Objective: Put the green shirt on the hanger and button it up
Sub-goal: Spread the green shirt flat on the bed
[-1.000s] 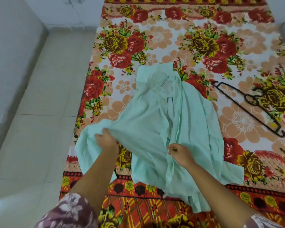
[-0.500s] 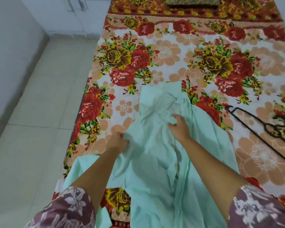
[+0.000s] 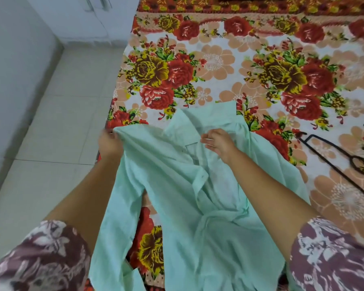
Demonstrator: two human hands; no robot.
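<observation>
The pale green shirt (image 3: 177,185) lies crumpled and open on the flowered bed, collar pointing away from me. My left hand (image 3: 109,143) grips the shirt's left shoulder edge and holds it lifted at the bed's left side. Over the collar area, my right hand (image 3: 218,143) has loosely curled fingers resting on the cloth; whether it pinches fabric is unclear. The black wire hanger (image 3: 343,164) lies flat on the bed to the right of the shirt, partly cut off by the frame edge, untouched by either hand.
The bed with its red-and-yellow flowered sheet (image 3: 229,66) fills the right and far part of the view. A tiled floor (image 3: 51,133) runs along the bed's left edge, bounded by a white wall and cupboard (image 3: 82,15).
My left hand moved up and left, pulling the shirt's shoulder out toward the bed's left edge. My right hand moved up to the collar. The view has shifted closer.
</observation>
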